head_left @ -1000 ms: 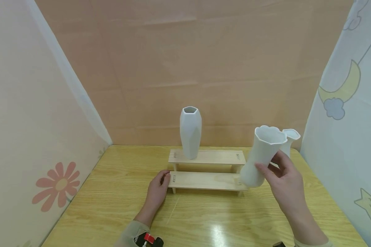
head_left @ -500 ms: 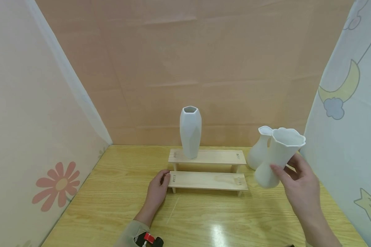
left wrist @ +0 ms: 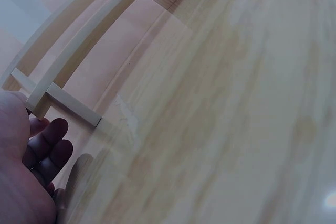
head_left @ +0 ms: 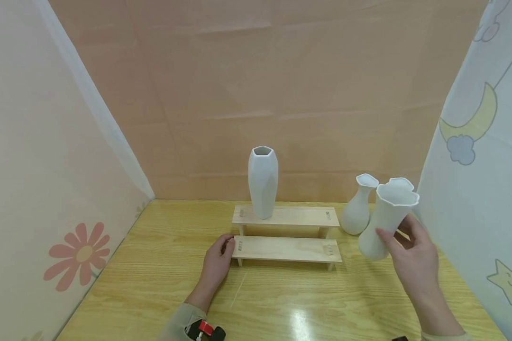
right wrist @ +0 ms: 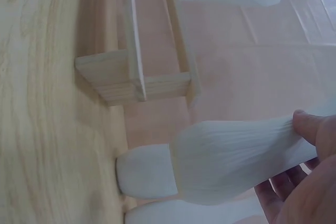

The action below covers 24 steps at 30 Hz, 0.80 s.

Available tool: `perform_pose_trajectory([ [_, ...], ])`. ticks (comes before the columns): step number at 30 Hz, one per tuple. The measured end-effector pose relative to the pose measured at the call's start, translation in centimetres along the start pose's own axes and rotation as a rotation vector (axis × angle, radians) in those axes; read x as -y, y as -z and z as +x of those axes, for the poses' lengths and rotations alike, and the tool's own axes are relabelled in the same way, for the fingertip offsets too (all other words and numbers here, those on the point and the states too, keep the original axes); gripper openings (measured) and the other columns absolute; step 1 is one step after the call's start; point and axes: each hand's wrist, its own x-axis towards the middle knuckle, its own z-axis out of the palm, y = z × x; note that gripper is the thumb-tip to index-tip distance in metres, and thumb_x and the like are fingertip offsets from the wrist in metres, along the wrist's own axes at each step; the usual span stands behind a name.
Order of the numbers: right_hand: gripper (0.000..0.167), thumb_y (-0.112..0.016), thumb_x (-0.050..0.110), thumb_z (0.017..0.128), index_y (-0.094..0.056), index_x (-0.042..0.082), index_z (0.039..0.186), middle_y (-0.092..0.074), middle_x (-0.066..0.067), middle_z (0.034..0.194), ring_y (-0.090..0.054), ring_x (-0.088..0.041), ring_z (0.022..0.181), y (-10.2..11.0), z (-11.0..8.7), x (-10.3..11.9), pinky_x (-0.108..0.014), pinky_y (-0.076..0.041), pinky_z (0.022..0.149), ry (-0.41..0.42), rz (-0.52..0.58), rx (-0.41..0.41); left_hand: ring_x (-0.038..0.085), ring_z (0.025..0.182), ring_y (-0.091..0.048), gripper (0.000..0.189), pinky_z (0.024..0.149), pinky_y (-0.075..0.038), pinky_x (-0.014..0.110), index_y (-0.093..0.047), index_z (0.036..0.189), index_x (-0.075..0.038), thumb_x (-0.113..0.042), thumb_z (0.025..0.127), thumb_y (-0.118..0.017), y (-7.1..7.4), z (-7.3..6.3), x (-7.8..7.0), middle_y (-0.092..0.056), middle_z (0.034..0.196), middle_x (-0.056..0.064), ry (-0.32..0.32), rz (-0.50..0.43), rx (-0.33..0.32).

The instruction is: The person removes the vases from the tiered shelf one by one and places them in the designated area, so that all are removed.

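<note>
In the head view my right hand [head_left: 414, 258] holds a white vase [head_left: 386, 225] with a scalloped rim, thumb on its near side. The right wrist view shows this vase's base apart from the table, so it is in the air, slightly tilted. Behind it stands a white narrow-necked vase [head_left: 355, 215]; another white vase [head_left: 402, 183] is mostly hidden by the held one. My left hand [head_left: 217, 258] grips the left end of the lower board of a two-tier wooden stand [head_left: 286, 248]. A tall faceted white vase [head_left: 263, 184] stands on the upper board, left of its middle.
The stand rests on a wood-grain table [head_left: 162, 265]. An orange-brown cloth [head_left: 196, 118] hangs behind it. Pale printed cloths flank the table, one with a flower [head_left: 83, 255] at left, one with a moon [head_left: 478, 118] at right.
My right hand has carried the scalloped vase rightward, away from the lower board's right end, uncovering the narrow-necked vase. The left hand and the stand have stayed put.
</note>
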Motion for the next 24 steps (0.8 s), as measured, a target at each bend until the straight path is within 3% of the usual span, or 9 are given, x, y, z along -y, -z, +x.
perform_pose_trajectory([
  [8, 0.067, -0.083, 0.016, 0.102, -0.054, 0.017, 0.163, -0.062, 0.014, 0.128, -0.062, 0.001, 0.115, -0.5, 0.6, -2.3, -0.009, -0.048, 0.093, -0.025, -0.002, 0.027, 0.023, 0.113, -0.069, 0.029, 0.099, -0.055, 0.048, -0.075, 0.136, -0.013, -0.030, 0.117, -0.060, 0.0, 0.0, 0.0, -0.076, 0.125, 0.007, -0.001, 0.000, -0.002],
  [24, 0.063, -0.083, 0.017, 0.102, -0.057, 0.009, 0.159, -0.062, 0.011, 0.127, -0.059, -0.003, 0.120, -2.3, 1.1, -4.4, -0.010, -0.049, 0.096, -0.062, 0.039, 0.014, 0.022, 0.112, -0.067, 0.028, 0.098, -0.055, 0.047, -0.076, 0.135, -0.013, -0.029, 0.116, -0.061, 0.0, 0.0, 0.0, -0.075, 0.125, 0.006, 0.007, -0.013, 0.001],
])
